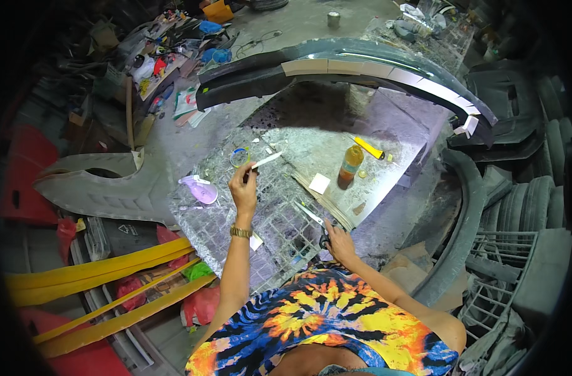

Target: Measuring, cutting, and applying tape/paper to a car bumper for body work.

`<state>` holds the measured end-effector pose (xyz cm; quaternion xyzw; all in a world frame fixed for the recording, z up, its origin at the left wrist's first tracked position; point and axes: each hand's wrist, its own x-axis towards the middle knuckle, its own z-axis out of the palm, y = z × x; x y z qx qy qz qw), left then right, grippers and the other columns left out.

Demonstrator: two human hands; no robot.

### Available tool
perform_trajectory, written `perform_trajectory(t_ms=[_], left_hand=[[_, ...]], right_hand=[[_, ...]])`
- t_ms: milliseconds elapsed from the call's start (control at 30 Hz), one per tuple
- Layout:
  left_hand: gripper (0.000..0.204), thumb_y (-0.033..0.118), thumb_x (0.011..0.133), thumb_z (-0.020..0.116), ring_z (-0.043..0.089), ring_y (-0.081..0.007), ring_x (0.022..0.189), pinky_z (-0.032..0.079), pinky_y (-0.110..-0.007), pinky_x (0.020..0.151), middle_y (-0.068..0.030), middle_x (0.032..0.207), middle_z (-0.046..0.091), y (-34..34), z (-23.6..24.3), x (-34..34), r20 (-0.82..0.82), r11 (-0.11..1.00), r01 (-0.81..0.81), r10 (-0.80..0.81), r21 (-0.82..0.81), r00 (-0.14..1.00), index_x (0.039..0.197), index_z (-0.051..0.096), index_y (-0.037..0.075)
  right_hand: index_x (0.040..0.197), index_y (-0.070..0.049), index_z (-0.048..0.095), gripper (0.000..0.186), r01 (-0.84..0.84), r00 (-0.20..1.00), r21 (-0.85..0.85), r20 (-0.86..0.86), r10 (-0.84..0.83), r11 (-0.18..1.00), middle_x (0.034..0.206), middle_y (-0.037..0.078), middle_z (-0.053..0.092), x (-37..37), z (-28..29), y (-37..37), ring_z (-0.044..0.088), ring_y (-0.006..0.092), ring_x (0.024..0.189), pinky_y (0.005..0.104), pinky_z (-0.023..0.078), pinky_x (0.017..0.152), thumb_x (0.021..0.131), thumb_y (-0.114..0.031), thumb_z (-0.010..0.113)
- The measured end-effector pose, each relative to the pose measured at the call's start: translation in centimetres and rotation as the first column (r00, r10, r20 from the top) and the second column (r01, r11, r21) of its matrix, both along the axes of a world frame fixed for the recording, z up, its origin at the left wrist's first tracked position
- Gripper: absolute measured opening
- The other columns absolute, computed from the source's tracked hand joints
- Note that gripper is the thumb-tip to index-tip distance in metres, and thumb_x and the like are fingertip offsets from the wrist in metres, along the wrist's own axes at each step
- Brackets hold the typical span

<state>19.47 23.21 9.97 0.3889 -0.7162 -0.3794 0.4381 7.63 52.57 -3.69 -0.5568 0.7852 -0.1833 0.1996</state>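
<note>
My left hand [242, 187] pinches one end of a narrow white strip [268, 160] above the worktable, its free end pointing up and right. Low at the table's near edge, my right hand [340, 245] grips dark-handled scissors [311, 214], blades pointing up and left. Between the hands lies a white square piece [319, 183] on the table. Behind it stand a bottle of amber liquid [350, 165] and, lying down, a yellow utility knife [369, 148]. Near my left hand are a ring-shaped roll [239, 156] and a lilac scoop-like container [199, 189].
A long dark car bumper [248, 88] with pale rectangular pieces along it spans the table's far side. A grey fender [98, 188] and yellow strips [104, 262] lie left. A curved grey trim [465, 207] and a metal rack [496, 269] stand right. Clutter fills the far left.
</note>
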Motion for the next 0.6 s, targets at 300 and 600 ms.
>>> perform_trajectory(t_ms=[300,600], left_hand=[[0.02,0.006,0.092,0.06,0.06,-0.0135,0.096,0.049,-0.027,0.082,-0.0071,0.105,0.064,6.9,-4.5,2.3,-0.325,0.933,0.016,0.109,0.359,0.939,0.11,0.063,-0.003],[0.031,0.001,0.085,0.067,0.058,-0.0119,0.085,0.047,-0.025,0.075,-0.0036,0.094,0.061,9.9,-10.7,2.8,-0.417,0.759,0.057,0.293,0.649,0.86,0.114,0.056,0.002]], right_hand=[[0.15,-0.01,0.012,0.101,0.068,0.952,0.132,0.287,-0.104,0.989,0.117,0.03,0.054,-2.1,-2.1,-1.1,0.056,0.0481,0.103,0.0492,0.046,0.085,0.068,-0.007,0.072],[0.148,-0.007,0.014,0.108,0.158,0.538,0.323,0.764,-0.356,0.933,0.09,0.01,0.052,-3.3,2.4,1.1,0.051,0.0195,0.08,0.0328,0.044,0.077,0.067,-0.024,0.084]])
